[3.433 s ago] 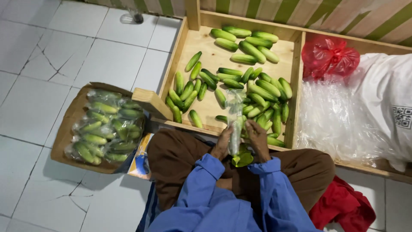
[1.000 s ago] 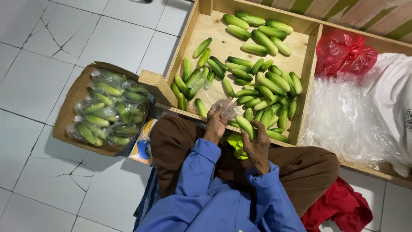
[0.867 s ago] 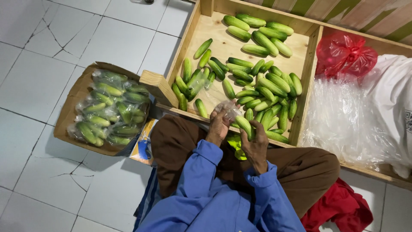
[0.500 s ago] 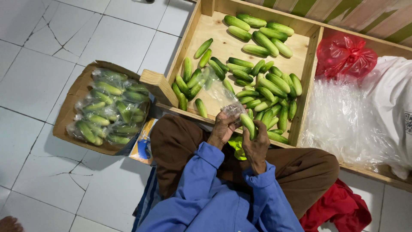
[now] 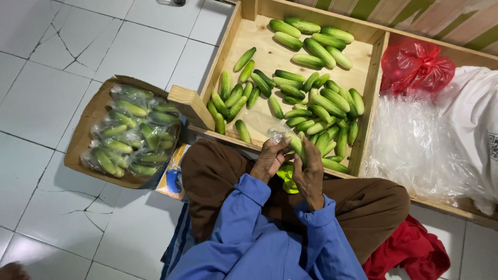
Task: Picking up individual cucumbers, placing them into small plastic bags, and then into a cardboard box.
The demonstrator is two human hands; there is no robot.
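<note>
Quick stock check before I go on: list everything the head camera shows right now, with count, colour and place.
Loose cucumbers: several dozen, green, in the wooden crate's left compartment.
Wooden crate: one, pale wood, ahead of the knees.
Bagged cucumbers: several clear bags, green, in the cardboard box.
Cardboard box: one, brown, on the tiles at left.
Red plastic bag: one, in the right compartment.
Clear plastic bags: a heap, right compartment.
White sack: one, far right.
Red cloth: one, by the right knee.
Left hand: grip on a crumpled clear bag.
Right hand: grip on a cucumber.
</note>
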